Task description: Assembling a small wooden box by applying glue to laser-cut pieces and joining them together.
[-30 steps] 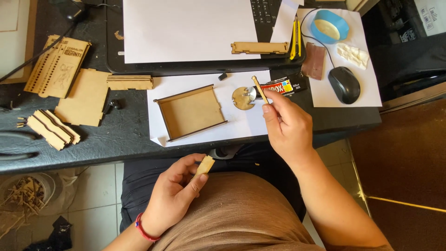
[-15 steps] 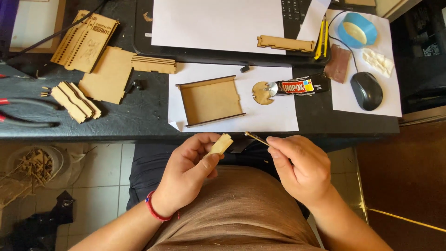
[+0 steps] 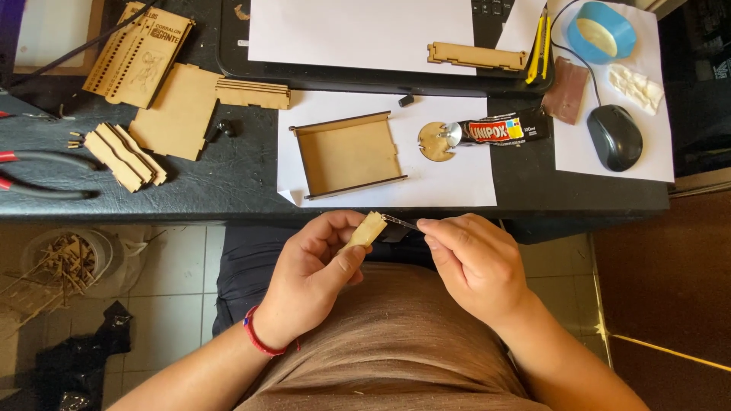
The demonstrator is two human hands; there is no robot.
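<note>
Left hand (image 3: 316,278) pinched shut on a small wood piece (image 3: 368,228), held over the lap just below the tabletop (image 3: 190,183) edge. Right hand (image 3: 476,266) pinches a thin stick (image 3: 400,222), its tip touching the wood piece from 3 o'clock. Open wooden box (image 3: 349,154) sits on white paper (image 3: 457,183) at 12 o'clock from the hands, glue tube (image 3: 499,129) at 1 o'clock, mouse (image 3: 614,137) farther right.
</note>
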